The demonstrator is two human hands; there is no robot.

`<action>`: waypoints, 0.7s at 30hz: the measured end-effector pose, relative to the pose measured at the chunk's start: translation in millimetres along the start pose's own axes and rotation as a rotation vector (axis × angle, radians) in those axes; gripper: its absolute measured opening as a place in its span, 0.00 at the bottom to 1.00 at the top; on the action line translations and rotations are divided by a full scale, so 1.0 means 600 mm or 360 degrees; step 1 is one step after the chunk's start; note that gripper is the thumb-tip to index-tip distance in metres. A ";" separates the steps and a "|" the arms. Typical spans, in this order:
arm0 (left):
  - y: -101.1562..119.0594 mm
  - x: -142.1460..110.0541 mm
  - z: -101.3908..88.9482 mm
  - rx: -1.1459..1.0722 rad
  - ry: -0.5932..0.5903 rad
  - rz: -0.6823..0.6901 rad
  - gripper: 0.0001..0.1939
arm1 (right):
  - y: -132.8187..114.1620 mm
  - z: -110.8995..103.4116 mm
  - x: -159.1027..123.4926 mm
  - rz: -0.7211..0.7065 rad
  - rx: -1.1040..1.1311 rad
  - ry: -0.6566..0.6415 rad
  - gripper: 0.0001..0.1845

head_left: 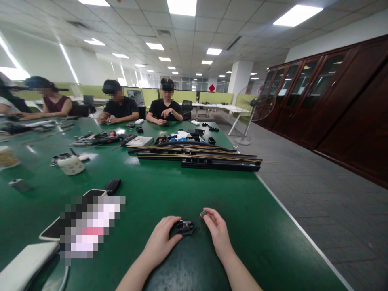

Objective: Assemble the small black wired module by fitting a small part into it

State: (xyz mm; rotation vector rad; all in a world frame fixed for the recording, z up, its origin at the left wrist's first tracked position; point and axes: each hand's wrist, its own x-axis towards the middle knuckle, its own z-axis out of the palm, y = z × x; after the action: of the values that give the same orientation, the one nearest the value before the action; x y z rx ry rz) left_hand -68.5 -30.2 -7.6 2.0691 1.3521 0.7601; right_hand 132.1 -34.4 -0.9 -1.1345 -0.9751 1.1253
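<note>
My left hand has its thumb and fingers closed on the near-left side of a small black plastic assembly, which has thin, uneven parts on top. The assembly sits low over the green table. To its right, my right hand pinches a small block, coppery with a bluish face, between thumb and fingertips. A gap lies between this small block and the black assembly. What exactly the small block is cannot be made out.
Long black rails with thin brass-coloured rods lie across the table ahead. On the left are a white jar, a phone, a white box and a metal cylinder. Several people sit opposite; a fan stands right.
</note>
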 end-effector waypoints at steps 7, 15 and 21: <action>0.001 0.001 0.000 0.0014 -0.0005 0.0005 0.21 | 0.004 -0.003 0.001 0.0040 0.0071 0.0018 0.16; 0.002 0.000 -0.002 -0.0014 -0.0005 0.0002 0.21 | 0.007 -0.004 0.002 0.0055 0.0104 0.0046 0.16; 0.003 0.001 -0.002 -0.0028 -0.0013 -0.0007 0.21 | 0.011 -0.007 0.005 0.0061 0.0144 0.0061 0.16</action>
State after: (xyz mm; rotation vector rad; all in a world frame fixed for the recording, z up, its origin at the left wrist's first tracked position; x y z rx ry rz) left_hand -68.1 -30.4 -5.2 2.0526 1.3407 0.7581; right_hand 135.3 -32.1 -8.2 -1.1019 -0.8675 1.1628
